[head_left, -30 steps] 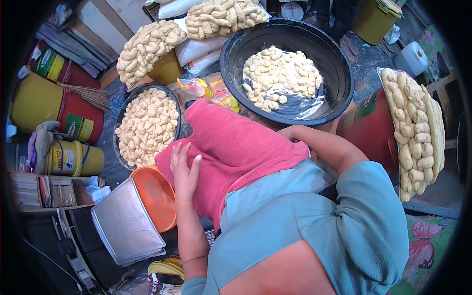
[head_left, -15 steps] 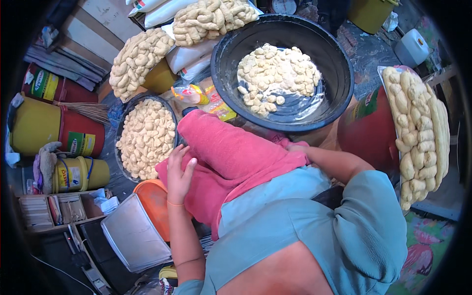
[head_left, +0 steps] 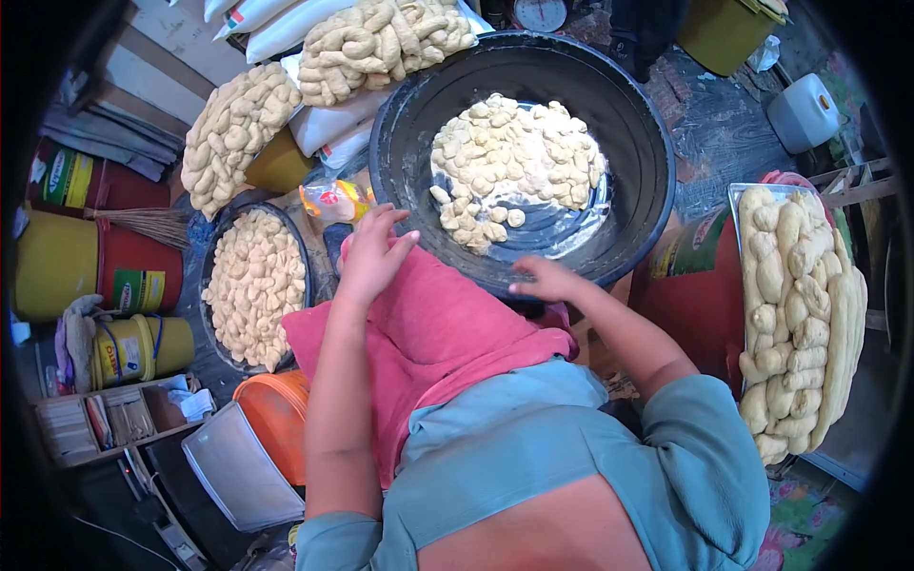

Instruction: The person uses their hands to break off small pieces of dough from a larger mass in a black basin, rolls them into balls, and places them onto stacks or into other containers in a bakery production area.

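Observation:
In front of me stands a wide black basin (head_left: pixel 395 214) with many small floured dough pieces (head_left: pixel 524 152) lying in it. My left hand (head_left: pixel 374 257) hovers over the pink cloth (head_left: pixel 447 305) on my lap, close to the basin's near left rim. Its thumb and fingers are apart and hold nothing. At the near rim is my right hand (head_left: pixel 549 280), empty, with its fingers loosely spread; whether it touches the rim is unclear. To my left, a smaller dark tub (head_left: pixel 303 285) is heaped with dough pieces (head_left: pixel 255 285).
Long dough ropes and twists (head_left: pixel 795 314) lie on a tray over a red bucket (head_left: pixel 695 281) at right. More twisted dough (head_left: pixel 381 48) rests on white sacks (head_left: pixel 305 33), and another heap (head_left: pixel 233 133) above a yellow bucket. Orange and metal containers (head_left: pixel 243 466) stand left; a white jug (head_left: pixel 804 114) stands far right.
Both my hands have moved forward: the left rose from the lap toward the basin, the right left the pink cloth's edge for the rim. My view has shifted slightly.

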`<move>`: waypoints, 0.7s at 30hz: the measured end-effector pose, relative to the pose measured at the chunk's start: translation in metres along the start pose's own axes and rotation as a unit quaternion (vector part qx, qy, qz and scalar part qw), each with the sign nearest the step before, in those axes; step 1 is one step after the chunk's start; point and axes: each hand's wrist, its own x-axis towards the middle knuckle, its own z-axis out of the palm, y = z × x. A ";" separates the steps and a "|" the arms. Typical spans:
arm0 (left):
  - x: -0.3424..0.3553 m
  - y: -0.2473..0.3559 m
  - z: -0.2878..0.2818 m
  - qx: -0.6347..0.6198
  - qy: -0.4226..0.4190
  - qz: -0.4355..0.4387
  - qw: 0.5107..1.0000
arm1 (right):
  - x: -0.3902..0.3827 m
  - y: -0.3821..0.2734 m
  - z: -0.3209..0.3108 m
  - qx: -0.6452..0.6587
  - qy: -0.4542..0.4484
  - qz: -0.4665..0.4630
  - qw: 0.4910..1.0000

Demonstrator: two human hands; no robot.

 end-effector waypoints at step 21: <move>0.054 -0.013 0.089 0.169 -0.105 -0.045 0.979 | 0.004 -0.026 0.005 -0.163 -0.073 -0.034 0.983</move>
